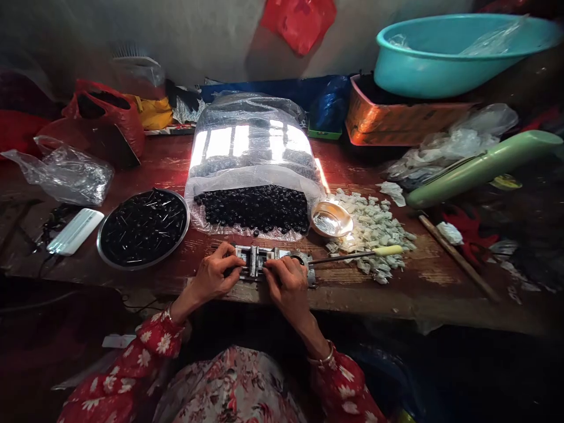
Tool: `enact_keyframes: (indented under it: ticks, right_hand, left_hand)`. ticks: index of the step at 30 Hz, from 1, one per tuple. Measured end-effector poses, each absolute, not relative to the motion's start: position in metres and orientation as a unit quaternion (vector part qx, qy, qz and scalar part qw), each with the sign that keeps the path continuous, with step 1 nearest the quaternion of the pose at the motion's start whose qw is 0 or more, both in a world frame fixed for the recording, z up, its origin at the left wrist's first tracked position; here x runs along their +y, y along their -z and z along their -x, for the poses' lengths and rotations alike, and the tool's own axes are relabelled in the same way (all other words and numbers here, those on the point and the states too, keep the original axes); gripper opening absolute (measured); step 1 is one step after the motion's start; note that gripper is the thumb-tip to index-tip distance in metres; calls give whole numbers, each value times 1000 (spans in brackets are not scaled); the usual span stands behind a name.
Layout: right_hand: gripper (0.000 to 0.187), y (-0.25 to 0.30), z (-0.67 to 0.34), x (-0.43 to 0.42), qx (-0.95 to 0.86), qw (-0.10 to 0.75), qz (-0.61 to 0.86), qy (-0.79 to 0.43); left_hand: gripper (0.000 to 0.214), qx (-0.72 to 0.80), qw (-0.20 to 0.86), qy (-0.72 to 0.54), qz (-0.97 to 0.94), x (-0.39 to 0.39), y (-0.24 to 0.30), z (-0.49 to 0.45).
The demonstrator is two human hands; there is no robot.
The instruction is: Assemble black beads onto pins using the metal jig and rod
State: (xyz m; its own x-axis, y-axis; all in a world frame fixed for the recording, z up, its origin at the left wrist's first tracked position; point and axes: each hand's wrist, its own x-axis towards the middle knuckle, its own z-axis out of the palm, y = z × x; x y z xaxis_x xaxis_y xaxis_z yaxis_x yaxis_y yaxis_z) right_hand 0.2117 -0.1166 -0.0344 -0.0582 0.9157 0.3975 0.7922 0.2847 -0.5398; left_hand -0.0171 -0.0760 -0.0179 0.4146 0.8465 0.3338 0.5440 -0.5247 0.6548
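Both hands rest on a small metal press tool [258,260] fixed at the front edge of the wooden table [440,282]. My left hand [217,273] pinches at the tool's left end, fingers curled; what it holds is too small to name. My right hand [286,282] lies closed over the tool's right part, fingertips pressed to the metal. A lever with a pale yellow handle [388,250] sticks out to the right of the tool. Just behind it, a clear plastic bag [253,153] spills small black beads [255,208].
A round metal tray [143,228] of dark pins sits at the left, beside a white flat case [74,231]. A small metal bowl [331,219] and a heap of pale small pieces [374,232] lie to the right. A teal basin [453,50], an orange box [396,120] and bags crowd the back.
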Motion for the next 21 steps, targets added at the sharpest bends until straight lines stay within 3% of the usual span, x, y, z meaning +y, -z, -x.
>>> enact_keyframes:
  ticks: [3,7,9,15,21]
  right_hand:
    - [16,22,-224,-111,-735,356,555,-157]
    - [19,3,-234,-81,-737,365,540,-180]
    - [17,-3,-232,-57,-751,323,552,-163]
    - [19,0,-207,3,-811,93,567,-110]
    - [21,2,-201,8,-816,53,567,-98]
  left_hand:
    - [15,419,262,-352,-795,-67,7,21]
    - [13,492,201,-385,-754,-39,-3,26]
    - [12,528,158,-360,-752,-20,-3,27]
    - [21,586,87,-170,-787,26,11,20]
    - [18,557,73,-158,-812,35,24,21]
